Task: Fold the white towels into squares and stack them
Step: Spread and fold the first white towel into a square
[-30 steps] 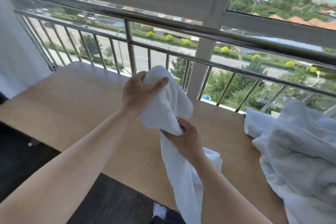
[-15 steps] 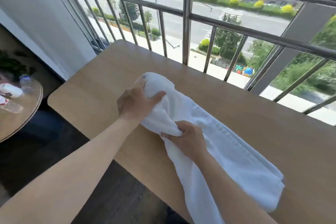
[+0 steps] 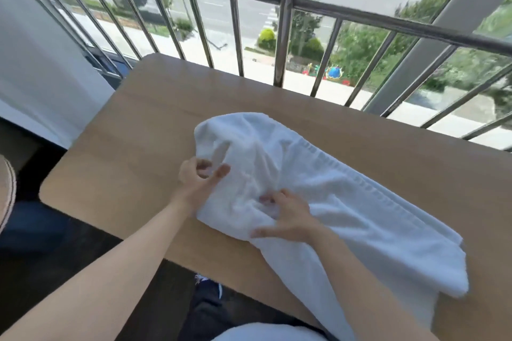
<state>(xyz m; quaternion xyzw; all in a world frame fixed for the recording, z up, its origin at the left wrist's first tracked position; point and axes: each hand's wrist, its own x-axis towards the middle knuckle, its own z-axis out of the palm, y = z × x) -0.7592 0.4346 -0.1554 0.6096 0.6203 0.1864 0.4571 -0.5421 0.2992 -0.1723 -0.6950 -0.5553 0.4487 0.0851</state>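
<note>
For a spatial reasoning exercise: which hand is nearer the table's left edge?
Left. The left hand holds the towel at its left side, closest to the table edge; the right hand rests further right, mid-towel.

One view only, wide-angle, worn on your head. Faces forward and steeply down across table (image 3: pixel 133 152), close range. Near table edge cuts lower left. Towel (image 3: pixel 346 210) sits mid-frame. Upper frame takes railing (image 3: pixel 284 44), street (image 3: pixel 249 12) far below. Edges bowed by lens.
</note>
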